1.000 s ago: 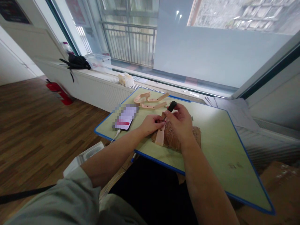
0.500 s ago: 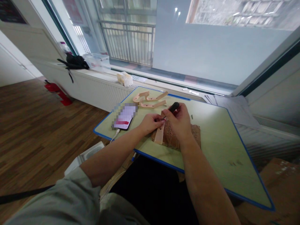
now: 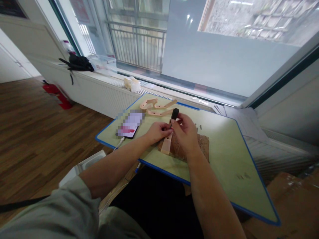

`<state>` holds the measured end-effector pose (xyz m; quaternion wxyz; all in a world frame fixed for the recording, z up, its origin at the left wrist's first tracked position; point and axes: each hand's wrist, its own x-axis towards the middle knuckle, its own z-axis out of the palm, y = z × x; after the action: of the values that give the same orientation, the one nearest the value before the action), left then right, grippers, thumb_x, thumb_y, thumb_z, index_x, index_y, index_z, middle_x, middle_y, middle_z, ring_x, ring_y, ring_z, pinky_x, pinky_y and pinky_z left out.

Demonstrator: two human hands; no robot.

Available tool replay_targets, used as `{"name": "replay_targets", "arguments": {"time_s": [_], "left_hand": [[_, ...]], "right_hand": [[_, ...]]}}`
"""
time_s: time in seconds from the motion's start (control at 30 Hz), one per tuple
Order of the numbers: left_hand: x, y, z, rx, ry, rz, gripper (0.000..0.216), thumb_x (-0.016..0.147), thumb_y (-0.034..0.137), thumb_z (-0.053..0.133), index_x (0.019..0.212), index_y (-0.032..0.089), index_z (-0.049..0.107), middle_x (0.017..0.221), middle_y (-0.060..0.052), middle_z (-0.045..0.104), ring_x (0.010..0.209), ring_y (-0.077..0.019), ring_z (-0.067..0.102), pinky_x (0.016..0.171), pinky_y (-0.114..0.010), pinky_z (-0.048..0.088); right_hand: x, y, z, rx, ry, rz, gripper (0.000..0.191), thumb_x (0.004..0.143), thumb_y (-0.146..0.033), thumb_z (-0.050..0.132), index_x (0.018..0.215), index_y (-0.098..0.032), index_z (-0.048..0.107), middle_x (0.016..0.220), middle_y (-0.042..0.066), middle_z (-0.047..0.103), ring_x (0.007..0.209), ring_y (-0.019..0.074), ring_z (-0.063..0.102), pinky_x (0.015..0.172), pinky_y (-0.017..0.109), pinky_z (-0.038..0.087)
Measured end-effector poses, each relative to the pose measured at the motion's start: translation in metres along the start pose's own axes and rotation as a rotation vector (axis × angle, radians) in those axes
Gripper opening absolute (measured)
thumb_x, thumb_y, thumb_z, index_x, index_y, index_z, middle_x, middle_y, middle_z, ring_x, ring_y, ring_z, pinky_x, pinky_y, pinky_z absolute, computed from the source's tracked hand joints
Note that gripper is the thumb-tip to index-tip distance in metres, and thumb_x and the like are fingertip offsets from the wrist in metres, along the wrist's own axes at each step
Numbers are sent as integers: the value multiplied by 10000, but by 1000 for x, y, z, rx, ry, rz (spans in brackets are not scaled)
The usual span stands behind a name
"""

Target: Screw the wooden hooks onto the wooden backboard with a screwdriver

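My right hand (image 3: 185, 131) is closed around a screwdriver (image 3: 175, 114) with a thick black handle, which stands nearly upright, its lower end mostly hidden by my fingers. Pinched at the far end of a pale strip with a hole (image 3: 166, 146) is my left hand (image 3: 158, 131), its fingertips close beside the tool's shaft. The strip lies across the left side of a brown, pitted board (image 3: 204, 146). Whether a small part sits between my left fingertips cannot be made out. More pale, bent strips with holes (image 3: 159, 111) lie just beyond my left hand.
A phone (image 3: 132, 122) with a charging cable lies left on the blue-edged table (image 3: 231, 152). Small metal pieces (image 3: 200, 127) are right of my right hand. Behind the table is a windowsill with a crumpled packet (image 3: 132, 84); a fire extinguisher (image 3: 57, 95) stands on the floor.
The screwdriver has swung from a slant to nearly upright, and my right hand has turned with it. My left hand keeps its pinch at the strip. The whole view has shifted slightly.
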<state>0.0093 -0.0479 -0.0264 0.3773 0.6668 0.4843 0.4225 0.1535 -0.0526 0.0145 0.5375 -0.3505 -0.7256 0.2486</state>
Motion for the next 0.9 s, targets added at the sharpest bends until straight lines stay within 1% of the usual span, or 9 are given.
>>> {"name": "replay_targets", "arguments": {"time_s": [0.07,0.23,0.3,0.4,0.57,0.63,0.73,0.8,0.9], "left_hand": [[-1,3,-1,4,2,-5,282,714,358,625,746,86,691,586,20,533,557,-93,424,535,-220,316],[-1,6,-2,-25,-3,-11,250,702,321,616,740,86,692,591,14,552,553,-92,432,534,-219,320],[-1,5,-1,-26,-4,-6,251,699,322,618,739,86,694,595,10,559,554,-94,435,538,-223,322],[0,2,-1,-35,1,-8,269,697,343,629,738,85,689,597,6,560,561,-98,444,547,-228,336],[1,-2,-1,-24,-20,23,293,716,369,618,756,88,689,635,-7,586,583,-107,470,582,-240,369],[1,-3,-2,1,-13,27,284,723,368,618,746,94,690,626,-4,586,576,-105,467,576,-236,366],[1,-3,-2,31,-1,14,278,731,359,619,758,94,701,626,-6,595,573,-104,469,569,-231,362],[1,-3,-2,36,-1,8,282,732,351,615,785,91,711,633,-9,601,574,-104,475,567,-231,361],[1,-3,-2,31,-6,12,284,733,350,615,798,92,713,631,-7,598,574,-104,474,563,-231,355]], "right_hand": [[2,-1,0,-45,9,7,234,831,-271,590,1052,-206,631,945,46,634,789,144,584,685,295,503],[4,-4,0,-147,79,50,131,784,-283,649,883,-198,655,825,15,552,738,127,532,642,270,484],[4,-5,-1,-124,93,75,154,785,-300,646,903,-203,657,866,19,557,725,120,533,603,257,479],[3,-6,-2,-70,58,69,213,820,-357,607,963,-211,667,961,40,585,739,119,554,567,247,476],[3,-6,-3,-21,37,36,271,879,-395,519,1013,-211,667,980,51,634,771,130,579,606,262,475],[3,-4,-3,-49,59,84,260,849,-422,561,946,-204,664,908,38,640,728,129,571,620,273,467],[5,0,-2,-102,122,178,274,762,-465,653,809,-196,626,752,4,614,659,129,539,624,286,445],[5,2,-2,-95,139,223,296,736,-481,671,791,-197,610,714,-7,603,645,131,531,623,289,435],[4,2,-2,-34,103,252,304,748,-495,654,827,-203,622,707,-14,605,634,128,533,628,291,435]]}}
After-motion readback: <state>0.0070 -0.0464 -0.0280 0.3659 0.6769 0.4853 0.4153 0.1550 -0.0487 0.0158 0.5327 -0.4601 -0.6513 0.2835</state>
